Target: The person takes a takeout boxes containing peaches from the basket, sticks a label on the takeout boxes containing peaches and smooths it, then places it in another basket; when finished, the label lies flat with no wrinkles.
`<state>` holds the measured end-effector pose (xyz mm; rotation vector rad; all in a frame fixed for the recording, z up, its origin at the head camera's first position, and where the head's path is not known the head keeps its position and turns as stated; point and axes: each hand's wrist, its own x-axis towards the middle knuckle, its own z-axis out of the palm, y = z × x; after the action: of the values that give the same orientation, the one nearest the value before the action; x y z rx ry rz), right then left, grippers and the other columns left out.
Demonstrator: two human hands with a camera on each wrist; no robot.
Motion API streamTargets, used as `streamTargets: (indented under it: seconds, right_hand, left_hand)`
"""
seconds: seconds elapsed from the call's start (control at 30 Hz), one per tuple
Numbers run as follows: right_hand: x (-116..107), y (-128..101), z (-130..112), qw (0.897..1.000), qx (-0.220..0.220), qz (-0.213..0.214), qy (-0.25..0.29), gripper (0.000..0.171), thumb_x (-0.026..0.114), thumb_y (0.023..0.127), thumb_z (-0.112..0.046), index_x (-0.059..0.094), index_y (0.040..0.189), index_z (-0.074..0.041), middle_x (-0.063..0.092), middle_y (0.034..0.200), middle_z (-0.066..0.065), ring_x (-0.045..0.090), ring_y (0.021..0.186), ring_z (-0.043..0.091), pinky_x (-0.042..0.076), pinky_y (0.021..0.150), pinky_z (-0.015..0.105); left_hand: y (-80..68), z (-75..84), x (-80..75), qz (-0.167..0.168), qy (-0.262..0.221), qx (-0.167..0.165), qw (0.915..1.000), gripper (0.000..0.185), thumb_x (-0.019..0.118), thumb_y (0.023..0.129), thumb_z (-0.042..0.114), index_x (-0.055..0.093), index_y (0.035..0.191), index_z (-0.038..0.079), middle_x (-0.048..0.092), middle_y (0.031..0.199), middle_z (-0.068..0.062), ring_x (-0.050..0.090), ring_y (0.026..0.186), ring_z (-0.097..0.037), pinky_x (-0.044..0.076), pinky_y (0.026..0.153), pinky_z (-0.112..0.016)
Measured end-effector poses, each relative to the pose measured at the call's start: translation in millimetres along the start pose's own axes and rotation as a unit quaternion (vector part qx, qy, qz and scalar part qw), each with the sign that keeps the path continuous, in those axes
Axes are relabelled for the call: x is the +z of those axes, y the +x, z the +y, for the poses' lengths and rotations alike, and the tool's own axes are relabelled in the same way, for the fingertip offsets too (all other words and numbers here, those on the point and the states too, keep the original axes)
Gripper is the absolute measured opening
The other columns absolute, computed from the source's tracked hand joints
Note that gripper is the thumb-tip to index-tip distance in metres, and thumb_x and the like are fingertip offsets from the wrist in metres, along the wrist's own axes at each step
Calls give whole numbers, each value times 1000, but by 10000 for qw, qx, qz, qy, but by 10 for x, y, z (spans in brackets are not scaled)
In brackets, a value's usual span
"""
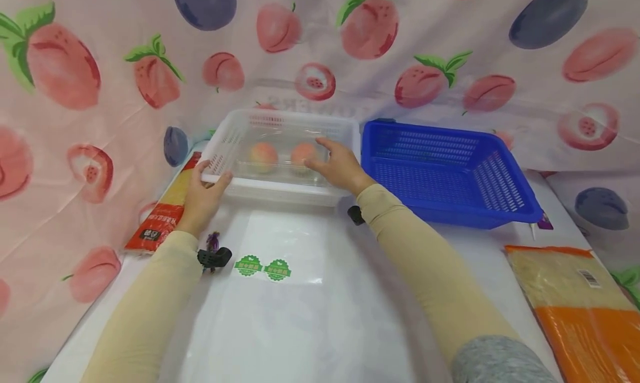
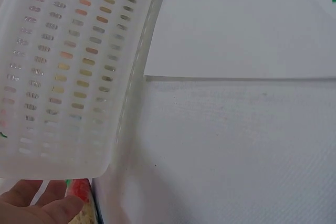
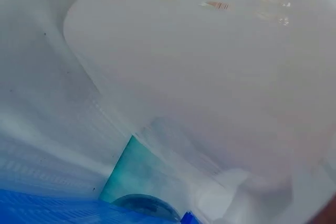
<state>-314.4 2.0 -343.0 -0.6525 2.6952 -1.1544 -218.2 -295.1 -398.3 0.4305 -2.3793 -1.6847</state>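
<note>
A white plastic basket (image 1: pixel 270 185) with slotted walls stands at the back of the table. Inside it lies a clear plastic box (image 1: pixel 282 144) holding two peach-like fruits, one fruit (image 1: pixel 263 156) on the left and another fruit (image 1: pixel 303 155) on the right. My left hand (image 1: pixel 201 198) is at the basket's front left corner, thumb and fingers apart, fingertips right at the rim. Over the right end of the box reaches my right hand (image 1: pixel 341 166), its thumb and index finger spread. Its other fingers are hidden. In the left wrist view, loosely bent fingers (image 2: pixel 63 208) show beside the basket's end.
A blue slotted basket (image 1: pixel 430 183) stands right beside the white one. A red and yellow packet (image 1: pixel 162 213) lies at left, an orange packet (image 1: pixel 575 305) at front right. Two green stickers (image 1: pixel 262 267) mark the white table covering. A fruit-print cloth (image 1: pixel 320 55) hangs behind.
</note>
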Motion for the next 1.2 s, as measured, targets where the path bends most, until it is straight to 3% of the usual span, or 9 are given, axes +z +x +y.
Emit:
streamTargets:
  seconds: [0.27,0.5,0.6,0.67,0.73,0.8,0.9,1.07,1.2]
  right_hand:
    - [55,161,-6,9991,397,-11,-136,69,61,100,-40,36,155,-7,35,158,11,27,147,28,25,118,39]
    - [100,210,-2,9940,1028,-86,355,70,59,101,-40,31,157,-9,31,160,12,35,141,29,30,115,41]
    - [137,216,6,9901,1268,-301,523,73,59,100,-43,26,159,-14,33,158,13,55,117,29,46,101,41]
    - [160,225,13,9887,1330,-380,579,75,59,100,-44,25,160,-17,43,150,14,61,89,24,53,82,37]
    - [175,234,20,9884,1326,-442,595,75,60,99,-45,25,160,-19,56,132,15,55,64,18,51,63,32]
    - [181,240,28,9885,1307,-507,570,75,60,99,-46,25,160,-20,62,104,12,47,54,12,47,56,28]
    - [187,236,38,9867,1330,-641,680,75,61,98,-47,26,160,-24,56,81,8,47,53,12,48,56,28]
    - [181,218,38,9816,1379,-706,1115,72,64,98,-43,28,159,-28,60,90,9,60,66,19,56,67,33]
    - [139,202,-7,9819,1230,-485,1356,67,63,100,-35,30,158,-27,62,88,17,61,60,21,59,68,39]
  left_hand:
    - [8,21,20,11,-71,69,10000,77,63,98,44,21,158,18,33,155,-16,38,139,-34,36,111,-49]
    - [18,28,18,-25,-151,62,9999,77,63,98,43,21,157,18,35,153,-16,39,138,-34,36,111,-50]
    - [10,14,5,-43,-176,-22,9998,78,64,97,44,21,158,19,34,154,-15,39,138,-34,36,111,-50]
    - [4,5,-7,-38,-154,-93,9998,79,63,97,46,20,158,21,34,154,-14,39,138,-34,36,111,-51]
    - [0,2,-13,-23,-112,-121,9999,79,63,97,48,20,158,22,33,155,-14,39,138,-34,36,111,-53]
    - [1,3,-13,-23,-116,-140,9998,80,63,96,48,20,158,23,33,155,-14,39,138,-34,35,111,-53]
    - [7,-5,-11,-12,-70,-127,9999,80,64,96,49,21,158,22,34,155,-15,40,137,-35,36,110,-53]
    - [0,-17,-11,-22,-13,-202,9998,80,64,96,50,20,158,24,33,155,-13,39,137,-34,36,110,-55]
    - [-2,-17,-19,-33,-16,-226,9997,80,63,96,50,20,158,26,32,156,-12,37,139,-34,34,110,-57]
